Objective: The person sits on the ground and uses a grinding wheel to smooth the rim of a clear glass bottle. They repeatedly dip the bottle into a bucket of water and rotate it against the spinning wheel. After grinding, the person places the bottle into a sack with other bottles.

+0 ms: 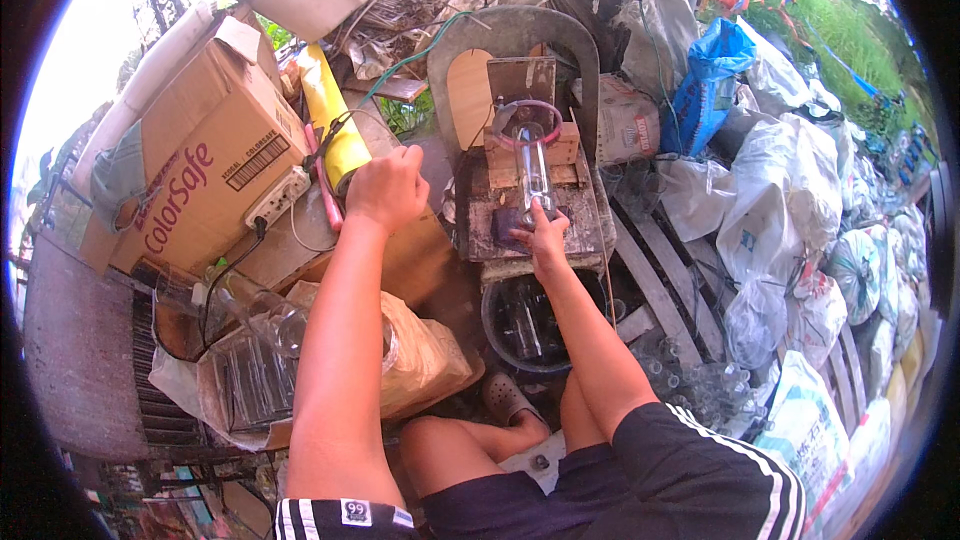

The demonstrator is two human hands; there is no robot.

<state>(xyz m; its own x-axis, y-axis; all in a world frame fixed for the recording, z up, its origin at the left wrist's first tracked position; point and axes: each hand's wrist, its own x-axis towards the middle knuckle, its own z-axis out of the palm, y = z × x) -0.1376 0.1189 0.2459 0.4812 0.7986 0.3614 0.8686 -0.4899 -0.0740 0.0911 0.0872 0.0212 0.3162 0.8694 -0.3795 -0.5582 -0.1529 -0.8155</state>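
My right hand grips the near end of a clear glass bottle. The bottle lies lengthwise, pointing away from me, on a small wooden stand with a purplish ring around its far part. The stand rests on the seat of a worn plastic chair. To the left, my left hand is closed in a fist, knuckles up; whatever it may hold is hidden. Just beyond that fist, a yellow cylinder with a dark lower end leans beside a cardboard box.
The large cardboard box stands left, with a white power strip against it. Clear glass pieces fill a paper-lined container below. A dark tub holding bottles sits under the chair. Stuffed plastic sacks and wooden slats lie right.
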